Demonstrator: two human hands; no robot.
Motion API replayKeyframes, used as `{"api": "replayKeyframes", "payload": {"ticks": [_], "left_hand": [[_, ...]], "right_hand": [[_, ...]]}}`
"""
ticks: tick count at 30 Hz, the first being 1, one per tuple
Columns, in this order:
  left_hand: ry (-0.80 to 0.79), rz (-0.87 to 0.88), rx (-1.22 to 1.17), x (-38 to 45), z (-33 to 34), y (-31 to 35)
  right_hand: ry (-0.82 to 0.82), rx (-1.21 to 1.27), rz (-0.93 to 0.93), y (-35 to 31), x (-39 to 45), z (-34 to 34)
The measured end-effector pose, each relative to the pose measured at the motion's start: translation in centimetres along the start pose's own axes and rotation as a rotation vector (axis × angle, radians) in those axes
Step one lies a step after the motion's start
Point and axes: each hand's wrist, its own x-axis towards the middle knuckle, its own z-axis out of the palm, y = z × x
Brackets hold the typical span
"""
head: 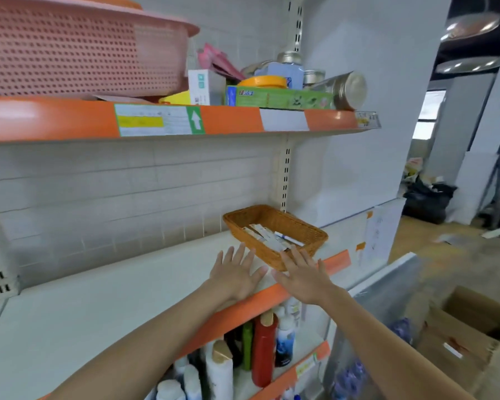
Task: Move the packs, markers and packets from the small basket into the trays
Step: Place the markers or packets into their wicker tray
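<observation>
A small brown wicker basket [274,223] stands on the white middle shelf [104,295] near its right end. Inside lie several flat white packets [261,233] and a white marker with a blue band [288,239]. My left hand [237,274] is spread flat, fingers straight, just left of the basket's near corner. My right hand [303,277] is also spread with straight fingers, its fingertips at the basket's near rim. Neither hand holds anything. No tray is in view.
The upper shelf carries a big pink perforated basket [78,50], a green box [277,97], jars and small boxes. Bottles [263,350] stand on the lower shelf under my arms. An open cardboard box [471,327] sits on the floor at the right.
</observation>
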Motion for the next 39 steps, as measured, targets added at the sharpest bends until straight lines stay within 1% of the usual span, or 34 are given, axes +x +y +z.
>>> {"api": "replayKeyframes", "payload": {"ticks": [4, 8, 11, 14, 17, 19, 21, 23, 25, 27, 29, 31, 34, 36, 39], "left_hand": [[0.022, 0.004, -0.050, 4.6, -0.4, 1.6], [0.064, 0.021, 0.005, 9.6, -0.1, 1.8], [0.052, -0.021, -0.059, 12.5, -0.4, 1.9], [0.060, -0.040, -0.066, 15.0, -1.2, 1.8], [0.039, -0.061, -0.063, 17.1, -1.2, 1.5], [0.022, -0.078, -0.038, 18.2, -1.0, 1.5], [0.026, -0.087, -0.006, 19.1, -1.1, 1.6], [0.066, -0.100, 0.003, 19.7, -1.4, 2.0], [0.103, -0.131, -0.010, 20.1, -1.8, 2.5], [0.094, -0.154, -0.038, 20.5, -1.9, 3.0], [0.049, -0.178, -0.048, 21.2, -1.6, 3.5], [0.006, -0.238, -0.013, 21.9, -1.2, 3.9], [-0.009, -0.316, 0.011, 22.3, -0.6, 4.3], [-0.007, -0.317, -0.001, 22.4, -0.4, 4.3], [0.021, -0.312, -0.042, 22.6, -0.2, 3.9]], "right_hand": [[0.026, 0.038, -0.017, 2.4, 3.1, -0.5], [0.038, 0.025, -0.045, 4.4, 7.3, -1.3], [0.030, -0.014, -0.062, 5.7, 10.9, -2.1], [0.043, -0.036, -0.106, 6.1, 14.2, -2.4], [-0.009, -0.004, -0.173, 6.4, 16.5, -2.3], [-0.058, 0.055, -0.224, 6.5, 17.6, -2.2], [-0.056, 0.100, -0.278, 6.8, 18.6, -2.3], [-0.046, 0.143, -0.327, 7.1, 19.3, -2.4], [-0.059, 0.156, -0.354, 7.3, 20.0, -2.5], [-0.086, 0.156, -0.356, 7.5, 20.6, -2.6], [-0.092, 0.093, -0.365, 7.7, 21.2, -2.6], [-0.098, -0.014, -0.388, 7.7, 21.7, -2.6], [-0.126, -0.104, -0.405, 7.6, 22.5, -1.9], [-0.121, -0.116, -0.406, 7.4, 22.9, -1.2], [-0.099, -0.066, -0.403, 7.3, 23.2, -0.8]]}}
